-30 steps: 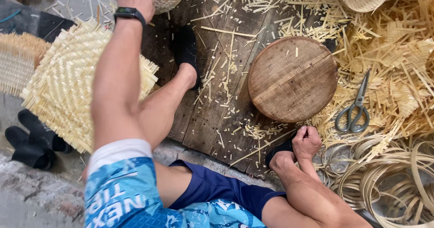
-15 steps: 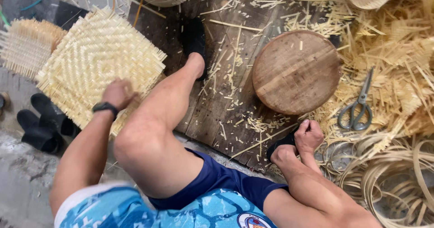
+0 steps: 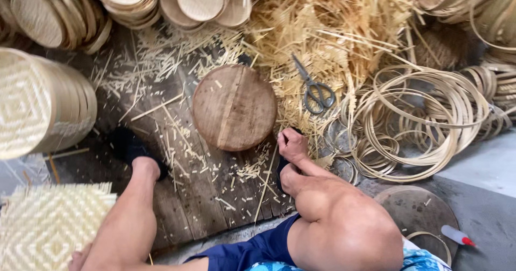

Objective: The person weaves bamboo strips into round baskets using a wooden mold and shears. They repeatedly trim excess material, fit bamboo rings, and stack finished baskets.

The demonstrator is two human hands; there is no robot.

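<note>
Head view, looking straight down past two bare knees. At the bottom left edge the left hand barely peeks in, touching the near edge of the pale woven mat that lies flat on the floor; only a sliver of the hand shows, so whether its grip is apart or together I cannot tell. The right hand is out of the picture altogether.

Dead centre sits the round wooden block on dark planks littered with bamboo shavings. The right foot rests just beside the block's lower right rim; the left foot is in a dark sandal. Grey scissors lie on the heap of straw-coloured strips, near the block. Right of them, a tangle of bamboo hoops. Far left, a stack of woven trays on edge.
</note>
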